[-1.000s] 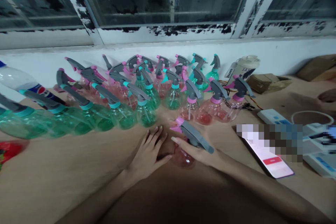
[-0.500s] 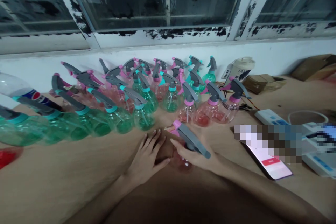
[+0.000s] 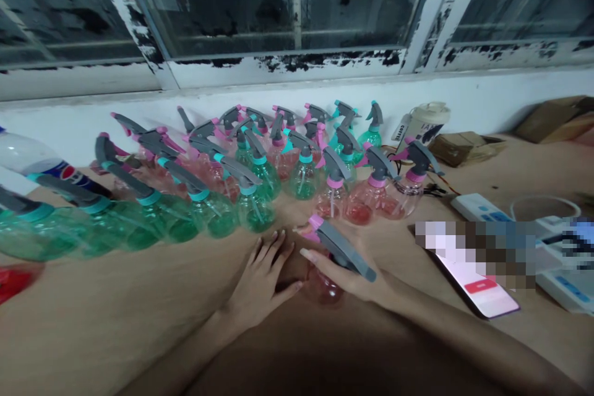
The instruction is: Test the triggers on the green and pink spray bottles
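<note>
Close in front of me a pink spray bottle (image 3: 325,288) with a grey and pink trigger head stands on the table. My right hand (image 3: 350,275) is wrapped round its neck, just below the sprayer, with the thumb across the near side; the other fingers are mostly hidden behind it. My left hand (image 3: 262,278) lies palm down on the tabletop to the left, fingers spread, its thumb reaching to the side of the bottle. Whether that thumb touches it I cannot tell. Beyond my hands stand green spray bottles (image 3: 257,210) and other pink spray bottles (image 3: 359,207).
A phone (image 3: 468,272) lies to the right, beside white power strips (image 3: 563,281). At the back are a paper cup (image 3: 429,120) and brown cardboard (image 3: 464,145). A Pepsi bottle (image 3: 60,170) lies tilted at left, with a red wrapper (image 3: 18,281) nearer me.
The view has shifted slightly. My right hand keeps its hold on the pink spray bottle, with its index fingertip now showing by the trigger. My left hand stays flat.
</note>
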Demonstrator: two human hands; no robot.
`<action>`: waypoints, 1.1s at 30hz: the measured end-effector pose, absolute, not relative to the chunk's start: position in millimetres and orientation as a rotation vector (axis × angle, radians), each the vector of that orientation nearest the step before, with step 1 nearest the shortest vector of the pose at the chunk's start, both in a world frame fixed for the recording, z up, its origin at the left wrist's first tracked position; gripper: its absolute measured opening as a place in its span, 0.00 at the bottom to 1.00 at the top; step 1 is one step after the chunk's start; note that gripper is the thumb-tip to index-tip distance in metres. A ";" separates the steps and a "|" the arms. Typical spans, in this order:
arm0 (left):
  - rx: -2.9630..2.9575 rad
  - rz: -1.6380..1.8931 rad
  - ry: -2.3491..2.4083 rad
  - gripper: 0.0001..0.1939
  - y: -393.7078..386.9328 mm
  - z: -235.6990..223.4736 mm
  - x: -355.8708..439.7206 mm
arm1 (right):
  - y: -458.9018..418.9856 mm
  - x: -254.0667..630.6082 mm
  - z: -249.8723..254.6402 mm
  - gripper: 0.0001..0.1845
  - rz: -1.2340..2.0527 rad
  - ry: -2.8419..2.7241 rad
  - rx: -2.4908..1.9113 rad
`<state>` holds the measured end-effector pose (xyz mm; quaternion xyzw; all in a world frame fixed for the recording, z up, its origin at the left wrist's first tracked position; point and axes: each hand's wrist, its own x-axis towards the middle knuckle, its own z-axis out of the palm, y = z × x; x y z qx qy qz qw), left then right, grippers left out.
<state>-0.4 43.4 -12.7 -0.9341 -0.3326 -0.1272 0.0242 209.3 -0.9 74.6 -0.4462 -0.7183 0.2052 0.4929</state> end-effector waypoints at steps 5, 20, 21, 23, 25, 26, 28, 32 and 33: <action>-2.902 -0.395 -1.039 0.38 43.3 -12.4 -0.2 | 0.4 209.9 68.1 0.14 0.487 -1.735 -1.055; -2.906 -0.324 -1.040 0.36 42.0 -7.9 0.5 | 0.7 209.3 62.2 0.20 0.389 -1.734 -1.013; -2.906 -0.317 -1.041 0.36 41.9 -7.4 0.6 | 0.4 209.4 62.2 0.20 0.395 -1.732 -1.018; -2.908 -0.306 -1.043 0.36 41.9 -6.8 0.6 | -0.4 209.9 62.9 0.17 0.431 -1.733 -1.034; -2.908 -0.311 -1.045 0.37 41.9 -6.7 0.8 | -0.9 210.4 64.2 0.15 0.481 -1.752 -1.048; -2.909 -0.315 -1.048 0.37 41.8 -6.6 1.0 | -0.9 210.6 65.1 0.14 0.504 -1.763 -1.048; -2.913 -0.324 -1.056 0.37 41.5 -6.6 1.2 | 0.0 210.8 67.0 0.13 0.529 -1.763 -1.031; -2.903 -0.349 -1.057 0.37 41.0 -6.9 1.0 | 2.5 210.5 69.4 0.05 0.532 -1.734 -1.024; -2.904 -0.344 -1.055 0.37 41.1 -7.1 0.9 | 2.7 210.4 69.8 0.04 0.537 -1.737 -1.039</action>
